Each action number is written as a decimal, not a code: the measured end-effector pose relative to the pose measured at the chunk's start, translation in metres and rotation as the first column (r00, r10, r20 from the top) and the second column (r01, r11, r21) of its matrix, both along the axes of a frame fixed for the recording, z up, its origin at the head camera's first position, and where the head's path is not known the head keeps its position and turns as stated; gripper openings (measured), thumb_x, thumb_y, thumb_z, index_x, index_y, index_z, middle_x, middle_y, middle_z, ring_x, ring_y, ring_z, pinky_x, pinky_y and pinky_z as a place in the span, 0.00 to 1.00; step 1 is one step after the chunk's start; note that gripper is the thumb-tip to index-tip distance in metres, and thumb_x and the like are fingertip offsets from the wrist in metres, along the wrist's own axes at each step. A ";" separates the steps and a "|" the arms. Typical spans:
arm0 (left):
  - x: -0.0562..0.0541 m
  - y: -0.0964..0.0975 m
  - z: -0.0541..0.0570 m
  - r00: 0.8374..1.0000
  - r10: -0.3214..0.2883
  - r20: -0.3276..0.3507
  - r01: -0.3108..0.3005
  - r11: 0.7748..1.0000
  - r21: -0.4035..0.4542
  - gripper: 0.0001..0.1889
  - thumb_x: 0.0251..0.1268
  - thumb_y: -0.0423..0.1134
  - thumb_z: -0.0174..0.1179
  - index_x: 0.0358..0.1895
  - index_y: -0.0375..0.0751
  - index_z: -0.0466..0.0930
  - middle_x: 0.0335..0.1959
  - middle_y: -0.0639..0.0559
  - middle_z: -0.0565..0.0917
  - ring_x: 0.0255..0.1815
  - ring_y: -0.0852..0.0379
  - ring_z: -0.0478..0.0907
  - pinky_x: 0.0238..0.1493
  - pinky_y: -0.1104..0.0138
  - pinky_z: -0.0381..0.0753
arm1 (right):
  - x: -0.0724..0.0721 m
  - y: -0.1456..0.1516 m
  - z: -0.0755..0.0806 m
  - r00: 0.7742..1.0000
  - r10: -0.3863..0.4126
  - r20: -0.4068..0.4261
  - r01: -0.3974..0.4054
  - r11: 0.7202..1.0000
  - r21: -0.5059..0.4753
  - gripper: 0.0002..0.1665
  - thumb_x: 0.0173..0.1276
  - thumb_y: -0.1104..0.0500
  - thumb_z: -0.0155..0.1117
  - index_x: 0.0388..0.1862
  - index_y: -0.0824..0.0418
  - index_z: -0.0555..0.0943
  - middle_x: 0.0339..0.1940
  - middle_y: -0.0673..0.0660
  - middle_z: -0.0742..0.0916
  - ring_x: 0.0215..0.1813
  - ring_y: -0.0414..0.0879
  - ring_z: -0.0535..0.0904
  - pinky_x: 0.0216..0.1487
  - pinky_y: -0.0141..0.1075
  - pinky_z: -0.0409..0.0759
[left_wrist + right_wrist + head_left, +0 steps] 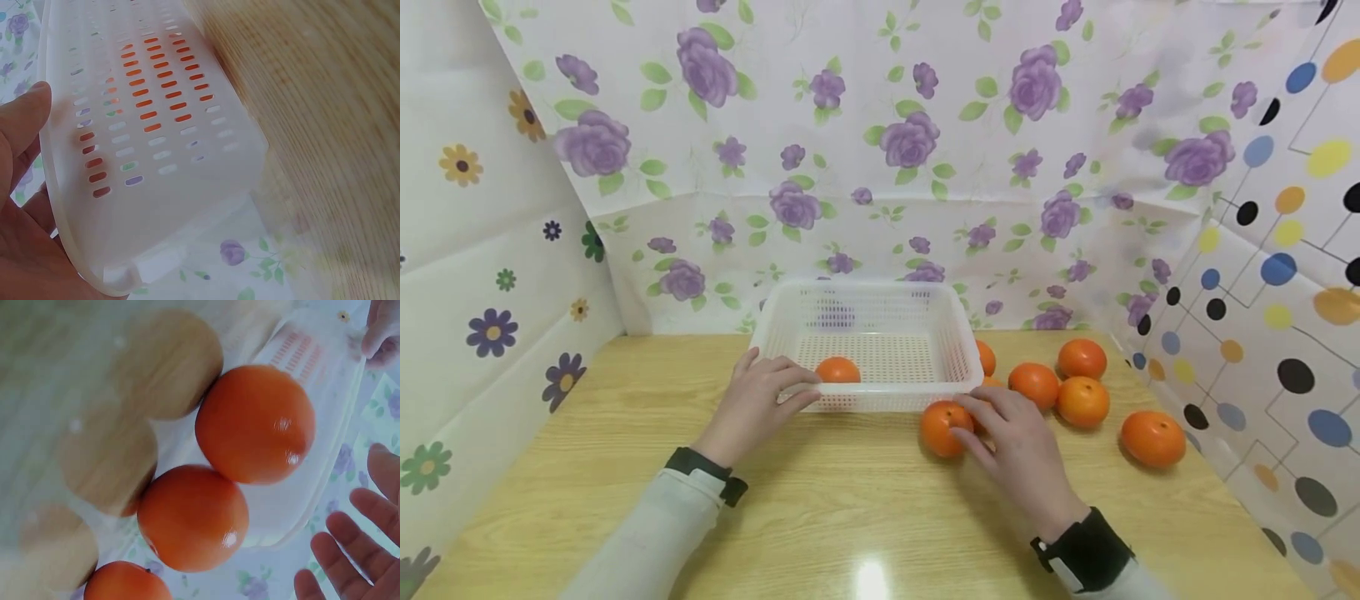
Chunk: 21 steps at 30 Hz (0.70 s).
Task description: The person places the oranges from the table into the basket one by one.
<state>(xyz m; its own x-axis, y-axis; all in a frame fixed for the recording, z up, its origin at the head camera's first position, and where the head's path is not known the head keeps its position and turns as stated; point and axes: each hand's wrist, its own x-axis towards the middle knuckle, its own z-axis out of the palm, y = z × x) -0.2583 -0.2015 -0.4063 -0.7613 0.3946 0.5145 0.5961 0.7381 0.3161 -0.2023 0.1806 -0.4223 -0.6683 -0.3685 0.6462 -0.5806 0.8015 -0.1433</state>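
Note:
A white perforated plastic basket stands on the table with one mandarin inside, at its near left. My left hand holds the basket's front left rim; in the left wrist view the thumb lies over the rim, with other fingers behind it. Orange skin shows through the basket slots. Over a mandarin in front of the basket's right corner is my right hand. Its fingers are spread apart in the right wrist view, beside the mandarins, gripping none.
Several more mandarins lie right of the basket, among them one by the back and one at the far right. Part of one is hidden by the basket. Flowered sheeting stands behind; dotted sheeting borders the right.

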 end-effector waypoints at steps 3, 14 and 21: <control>0.000 -0.001 -0.001 1.000 0.001 0.003 -0.001 1.000 0.006 0.10 0.71 0.44 0.77 0.51 0.49 0.94 0.48 0.52 0.92 0.56 0.46 0.87 0.81 0.29 0.52 | 0.002 -0.003 -0.003 1.000 0.013 0.023 -0.013 1.000 0.018 0.29 0.65 0.53 0.87 0.64 0.56 0.90 0.58 0.55 0.87 0.57 0.55 0.84 0.62 0.54 0.84; -0.001 0.000 -0.002 1.000 0.001 -0.007 0.000 1.000 0.015 0.09 0.71 0.44 0.77 0.50 0.49 0.94 0.48 0.53 0.92 0.56 0.45 0.87 0.81 0.29 0.52 | 0.000 -0.007 -0.014 0.995 0.013 0.100 -0.018 0.998 0.052 0.31 0.65 0.50 0.87 0.66 0.53 0.89 0.64 0.52 0.87 0.63 0.54 0.84 0.67 0.53 0.82; 0.000 -0.001 -0.002 1.000 0.001 0.009 -0.001 1.000 0.016 0.09 0.72 0.44 0.77 0.50 0.49 0.94 0.48 0.53 0.92 0.56 0.45 0.87 0.81 0.29 0.52 | -0.001 -0.010 -0.014 0.988 0.000 0.155 -0.012 0.997 0.073 0.35 0.65 0.48 0.87 0.70 0.53 0.87 0.69 0.53 0.86 0.68 0.54 0.82 0.70 0.55 0.80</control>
<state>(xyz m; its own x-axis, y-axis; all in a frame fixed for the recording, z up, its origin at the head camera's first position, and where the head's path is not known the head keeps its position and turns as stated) -0.2583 -0.2025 -0.4083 -0.7661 0.3859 0.5140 0.5927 0.7336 0.3326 -0.2034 0.1706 -0.4365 -0.7557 -0.4155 0.5062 -0.5607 0.8098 -0.1725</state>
